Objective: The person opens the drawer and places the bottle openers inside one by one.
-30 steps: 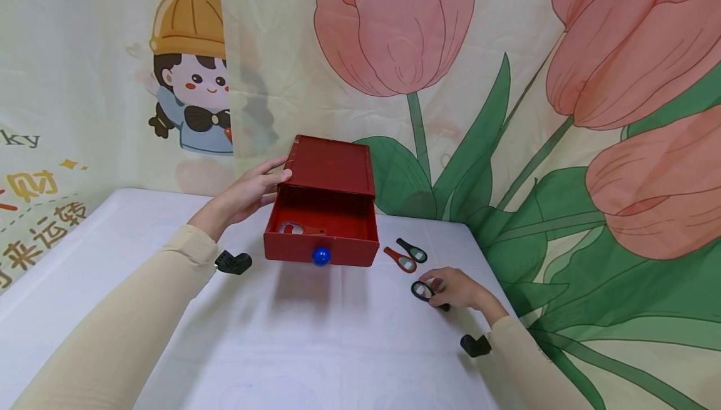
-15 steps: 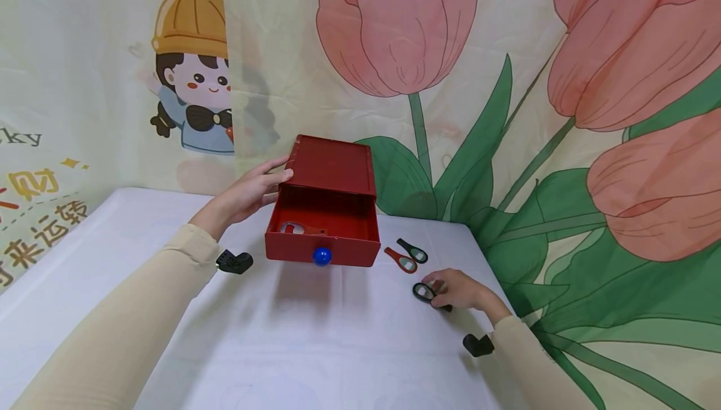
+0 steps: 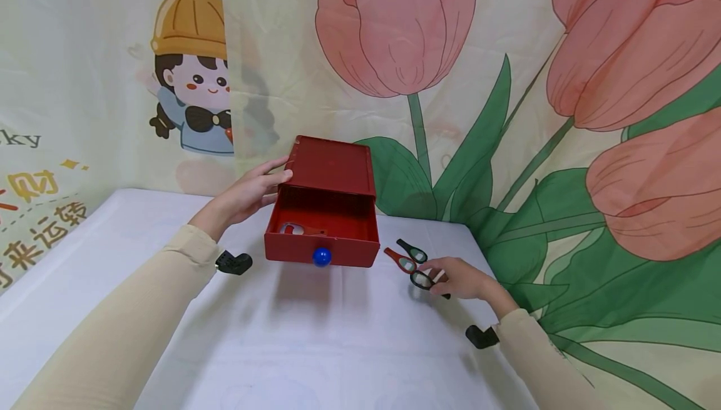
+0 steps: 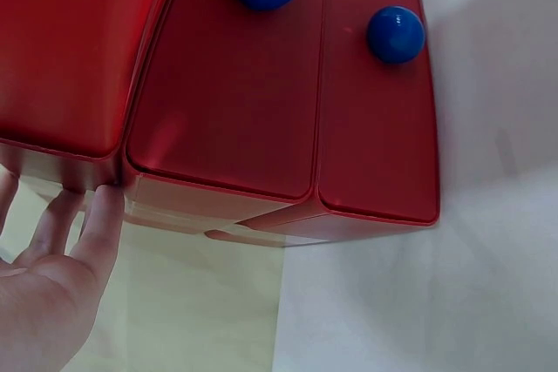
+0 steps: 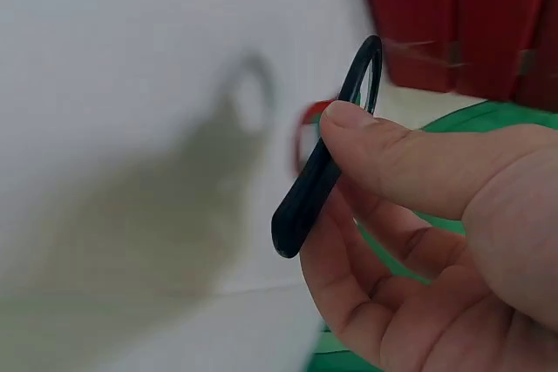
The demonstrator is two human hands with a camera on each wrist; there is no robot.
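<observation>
My right hand [image 3: 459, 280] pinches a black magnifying glass [image 5: 307, 199] by its handle, between thumb and fingers. It is lifted off the table, its shadow showing below in the right wrist view. My left hand [image 3: 242, 194] touches the side of a red drawer cabinet [image 3: 332, 163], its fingers laid fairly straight along the wall in the left wrist view. The cabinet's top drawer [image 3: 293, 249], with a blue knob [image 3: 322, 256], is pulled out. Inside it lies a red-handled magnifying glass [image 3: 293, 228]. A red magnifying glass [image 3: 401, 260] and a dark one [image 3: 414, 251] lie right of the cabinet.
Two lower drawers [image 4: 235, 84] of the cabinet are pushed in, each with a blue knob. A white cloth [image 3: 338, 347] covers the table. Behind it hangs a printed curtain [image 3: 394, 116] with tulips and a cartoon figure.
My right hand has raised the black magnifying glass from the table and moved slightly away from me. My left hand and the drawer cabinet stay where they were.
</observation>
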